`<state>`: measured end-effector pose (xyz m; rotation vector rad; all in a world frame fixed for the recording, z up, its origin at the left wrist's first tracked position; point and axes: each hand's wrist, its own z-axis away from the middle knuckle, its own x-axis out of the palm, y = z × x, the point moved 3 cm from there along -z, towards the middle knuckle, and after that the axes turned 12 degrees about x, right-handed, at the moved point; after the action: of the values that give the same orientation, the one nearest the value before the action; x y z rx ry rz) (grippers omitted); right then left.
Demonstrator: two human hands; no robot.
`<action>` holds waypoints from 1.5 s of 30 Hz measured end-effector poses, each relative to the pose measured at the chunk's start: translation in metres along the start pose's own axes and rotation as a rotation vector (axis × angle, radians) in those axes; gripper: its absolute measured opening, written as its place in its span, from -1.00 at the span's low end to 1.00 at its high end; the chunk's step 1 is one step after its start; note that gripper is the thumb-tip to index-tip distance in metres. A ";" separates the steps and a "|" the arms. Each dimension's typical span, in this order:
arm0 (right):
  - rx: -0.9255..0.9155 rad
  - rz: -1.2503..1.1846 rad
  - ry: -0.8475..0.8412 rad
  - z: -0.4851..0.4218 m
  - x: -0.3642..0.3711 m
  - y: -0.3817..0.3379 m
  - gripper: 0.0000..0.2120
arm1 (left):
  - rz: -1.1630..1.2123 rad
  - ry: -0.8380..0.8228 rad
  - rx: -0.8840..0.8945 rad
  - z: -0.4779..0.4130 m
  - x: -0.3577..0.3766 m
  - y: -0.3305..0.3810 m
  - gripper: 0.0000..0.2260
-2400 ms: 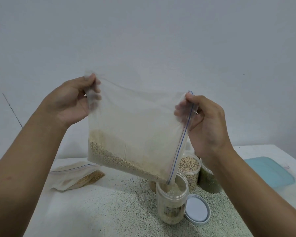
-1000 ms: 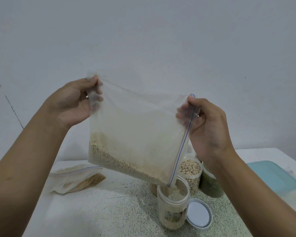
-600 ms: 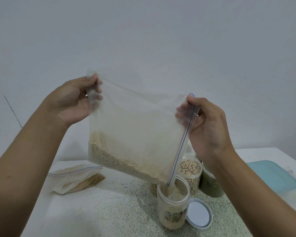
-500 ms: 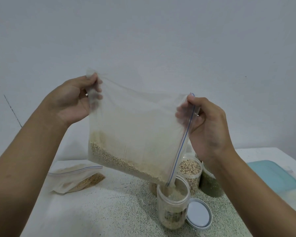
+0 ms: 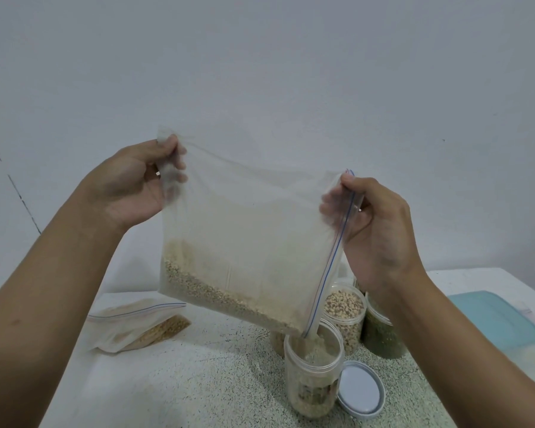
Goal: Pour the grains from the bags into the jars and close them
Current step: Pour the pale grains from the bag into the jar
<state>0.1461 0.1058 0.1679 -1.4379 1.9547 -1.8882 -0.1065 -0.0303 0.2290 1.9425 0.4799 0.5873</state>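
My raised left hand (image 5: 130,186) pinches the bag (image 5: 247,242) at its high corner while my right hand (image 5: 374,223) grips its zipper edge, tilting it over the open jar (image 5: 314,378).

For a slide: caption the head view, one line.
Left hand and right hand tilt a zip bag, pouring grain into an open jar beside its lid.

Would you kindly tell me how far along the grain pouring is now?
Done: two rear jars, the bean jar and green-grain jar, look filled. In hand: left hand and right hand tilt the bag, its corner in the open jar, grain remaining inside. Left: emptying it, fitting the lid, the second bag.
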 end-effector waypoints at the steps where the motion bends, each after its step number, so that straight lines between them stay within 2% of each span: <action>1: -0.001 0.001 0.004 0.000 0.000 0.000 -0.66 | 0.002 0.000 0.000 0.000 0.000 0.000 -0.70; 16: 0.007 -0.010 0.051 -0.002 -0.009 -0.004 -0.70 | -0.013 -0.020 -0.017 0.002 0.007 -0.004 -0.69; 31: 0.037 -0.029 0.023 0.007 -0.013 -0.006 -0.71 | -0.015 -0.032 -0.022 0.009 0.012 -0.002 -0.68; 45: 0.059 -0.059 -0.017 0.010 -0.004 -0.003 -0.91 | -0.009 -0.018 -0.009 0.010 0.008 0.006 -0.68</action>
<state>0.1565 0.1017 0.1660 -1.5063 1.8522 -1.9344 -0.0938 -0.0355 0.2319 1.9342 0.4741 0.5653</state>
